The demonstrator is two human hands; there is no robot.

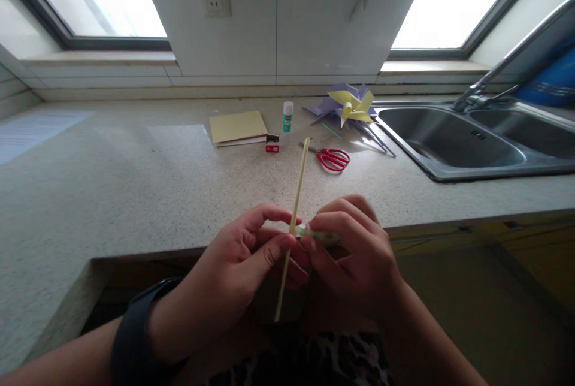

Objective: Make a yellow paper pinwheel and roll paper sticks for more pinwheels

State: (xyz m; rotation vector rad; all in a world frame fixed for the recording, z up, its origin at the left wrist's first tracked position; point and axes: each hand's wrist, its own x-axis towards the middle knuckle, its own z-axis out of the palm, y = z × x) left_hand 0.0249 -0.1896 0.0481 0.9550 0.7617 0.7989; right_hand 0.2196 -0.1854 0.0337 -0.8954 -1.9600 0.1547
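My left hand (242, 266) pinches a long thin yellow stick (300, 185) between thumb and fingers. The stick runs upright and slightly tilted, its top over the counter and its lower end below my hands. My right hand (354, 254) is closed next to it, fingers curled round a small pale object (320, 235) that touches the stick where the left hand holds it. What the small object is I cannot make out. Both hands hover in front of the counter's front edge.
On the speckled counter (135, 182) lie a yellow paper pad (237, 127), a small red box (272, 144), a green-capped glue bottle (287, 116), red scissors (331, 158) and yellow and purple paper pinwheels (348, 107). A steel sink (453, 137) with tap sits at the right.
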